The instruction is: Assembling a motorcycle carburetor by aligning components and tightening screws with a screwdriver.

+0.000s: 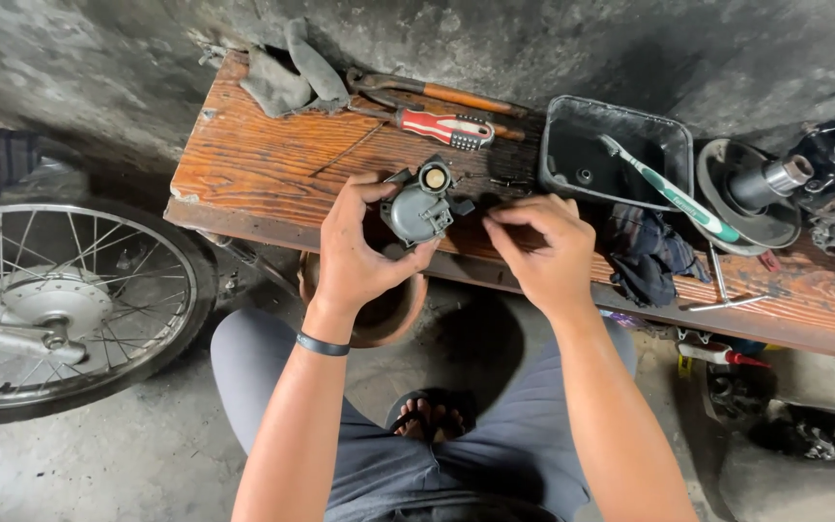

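My left hand grips a small grey metal carburettor and holds it just above the front edge of a wooden bench. The part's round brass-coloured opening faces up. My right hand is beside it on the right, fingertips pinched together over the bench; whether something tiny sits between them cannot be made out. A dark band circles my left wrist.
On the bench lie a grey rag, pliers, a red-handled screwdriver, a dark tray with a green toothbrush, a dark cloth and engine parts. A spoked wheel stands left; a clay bowl sits below.
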